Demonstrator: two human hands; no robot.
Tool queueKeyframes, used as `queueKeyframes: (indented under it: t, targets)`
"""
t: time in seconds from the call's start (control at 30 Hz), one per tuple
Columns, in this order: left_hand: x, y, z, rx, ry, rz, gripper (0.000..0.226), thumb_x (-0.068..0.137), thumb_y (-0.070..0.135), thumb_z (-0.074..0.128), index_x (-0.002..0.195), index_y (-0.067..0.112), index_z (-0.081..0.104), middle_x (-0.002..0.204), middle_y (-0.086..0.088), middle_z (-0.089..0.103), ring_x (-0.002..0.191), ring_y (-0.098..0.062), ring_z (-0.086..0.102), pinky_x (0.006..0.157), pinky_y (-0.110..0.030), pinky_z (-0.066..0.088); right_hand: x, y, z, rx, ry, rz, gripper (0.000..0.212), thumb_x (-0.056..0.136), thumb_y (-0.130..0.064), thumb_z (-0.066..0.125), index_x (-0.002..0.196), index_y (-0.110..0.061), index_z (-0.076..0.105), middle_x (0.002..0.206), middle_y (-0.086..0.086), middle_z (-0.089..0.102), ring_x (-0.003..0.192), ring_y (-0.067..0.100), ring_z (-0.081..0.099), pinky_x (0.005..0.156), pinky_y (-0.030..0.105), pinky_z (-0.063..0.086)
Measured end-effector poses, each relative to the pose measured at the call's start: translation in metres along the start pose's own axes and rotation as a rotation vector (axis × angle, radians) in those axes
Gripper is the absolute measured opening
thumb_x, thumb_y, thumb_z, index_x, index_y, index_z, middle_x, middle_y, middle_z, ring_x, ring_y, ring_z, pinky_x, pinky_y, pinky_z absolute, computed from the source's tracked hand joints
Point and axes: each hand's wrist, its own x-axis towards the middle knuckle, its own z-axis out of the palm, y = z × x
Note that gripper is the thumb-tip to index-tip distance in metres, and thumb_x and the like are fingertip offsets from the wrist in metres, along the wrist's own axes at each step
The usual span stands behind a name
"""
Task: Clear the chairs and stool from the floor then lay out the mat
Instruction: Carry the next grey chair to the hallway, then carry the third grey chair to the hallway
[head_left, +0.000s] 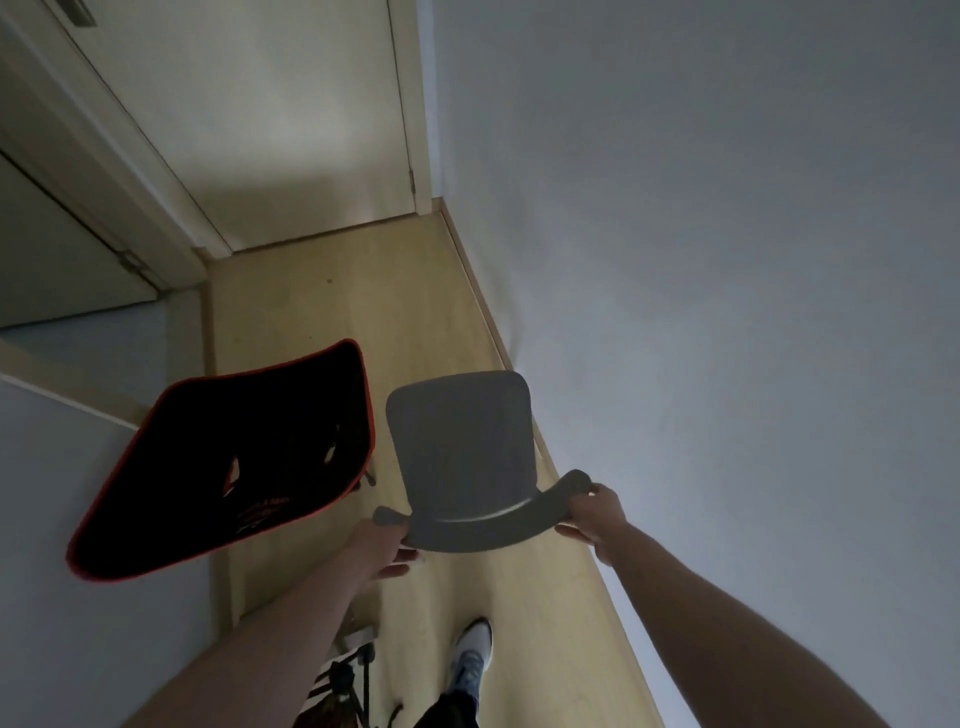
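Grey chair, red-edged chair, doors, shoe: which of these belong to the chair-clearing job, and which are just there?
Part of the job:
- grey chair, gripped by the left hand and right hand
- black chair with red trim, beside it
- wooden floor, to be cleared

Just there:
- closed door
- white wall
- shoe

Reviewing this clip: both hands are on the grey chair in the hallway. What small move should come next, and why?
Probably push the grey chair a little further toward the door. Left hand and right hand each have a grip on its back edge, the floor ahead looks free, and the black chair stands close on the left.
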Motion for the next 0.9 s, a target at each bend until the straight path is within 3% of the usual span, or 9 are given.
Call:
queueKeyframes:
  t: [0.07,0.13,0.27,0.37,0.43,0.53,0.63,0.73,0.9]
  targets:
    - [-0.008,-0.01,0.002,0.041,-0.055,-0.027,0.022,0.104,0.023,0.051,0.12,0.009,0.057,0.114,-0.009,0.068,0.094,-0.022,0.073,0.069,-0.035,0.061,-0.009,0.009,-0.008,0.027,-0.048,0.025,0.072,0.086,0.006,0.072,0.148,-0.006,0.038,0.121,0.015,0.065,0.094,0.027,0.074,0.077,0.038,0.064]
    - [-0.018,-0.022,0.008,0.082,-0.08,-0.02,0.023,0.104,0.026,0.049,0.118,0.011,0.06,0.113,-0.009,0.069,0.097,-0.024,0.072,0.071,-0.035,0.059,-0.022,0.017,-0.021,0.071,-0.099,0.047,0.076,0.087,0.002,0.073,0.152,-0.008,0.034,0.121,0.013,0.066,0.099,0.027,0.072,0.08,0.04,0.064]
    - [-0.04,-0.042,0.026,0.199,-0.064,0.044,0.025,0.104,0.032,0.048,0.108,0.013,0.063,0.109,-0.01,0.07,0.098,-0.028,0.069,0.067,-0.034,0.054,-0.064,0.045,-0.05,0.257,-0.123,0.015,0.056,0.095,-0.001,0.064,0.146,-0.011,0.045,0.123,0.012,0.065,0.106,0.029,0.069,0.084,0.043,0.063]
    - [-0.053,-0.058,0.046,0.482,-0.087,0.061,0.031,0.102,0.037,0.049,0.1,0.01,0.065,0.106,-0.012,0.071,0.085,-0.026,0.07,0.061,-0.032,0.052,-0.102,0.085,-0.071,0.284,-0.097,0.007,0.042,0.096,-0.001,0.059,0.137,-0.01,0.054,0.111,0.009,0.067,0.092,0.024,0.07,0.066,0.035,0.064]
    - [-0.074,-0.076,0.08,0.764,-0.156,0.161,0.03,0.099,0.036,0.051,0.102,0.01,0.064,0.102,-0.01,0.071,0.076,-0.021,0.067,0.056,-0.029,0.05,-0.139,0.139,-0.101,0.295,-0.025,0.005,0.038,0.095,0.001,0.058,0.132,-0.008,0.057,0.104,0.006,0.065,0.079,0.02,0.066,0.056,0.03,0.061]
    - [-0.097,-0.098,0.126,1.043,-0.256,0.316,0.021,0.094,0.03,0.055,0.101,0.012,0.062,0.096,-0.008,0.071,0.07,-0.019,0.062,0.054,-0.028,0.049,-0.169,0.214,-0.126,0.216,0.074,0.035,0.038,0.092,-0.003,0.06,0.129,-0.011,0.06,0.114,0.007,0.064,0.08,0.02,0.062,0.068,0.037,0.059]
    - [-0.139,-0.127,0.189,1.337,-0.34,0.526,0.021,0.09,0.033,0.057,0.1,0.015,0.062,0.099,-0.003,0.069,0.084,-0.02,0.064,0.071,-0.029,0.05,-0.217,0.305,-0.16,0.159,0.188,0.061,0.04,0.091,-0.008,0.057,0.131,-0.014,0.059,0.125,0.005,0.061,0.077,0.016,0.062,0.07,0.033,0.058]
    - [-0.18,-0.165,0.246,1.526,-0.405,0.718,0.018,0.092,0.036,0.058,0.1,0.021,0.06,0.105,0.002,0.068,0.095,-0.019,0.062,0.084,-0.03,0.049,-0.26,0.395,-0.187,0.187,0.29,0.078,0.042,0.091,-0.01,0.057,0.134,-0.015,0.057,0.13,0.006,0.058,0.08,0.016,0.061,0.066,0.028,0.054]
    - [-0.269,-0.261,0.34,1.731,-0.597,0.939,0.01,0.088,0.035,0.056,0.093,0.027,0.059,0.098,0.007,0.069,0.09,-0.016,0.065,0.077,-0.028,0.049,-0.351,0.547,-0.226,0.353,0.5,0.152,0.05,0.089,-0.011,0.061,0.137,-0.022,0.055,0.134,0.006,0.057,0.083,0.019,0.061,0.067,0.029,0.051]
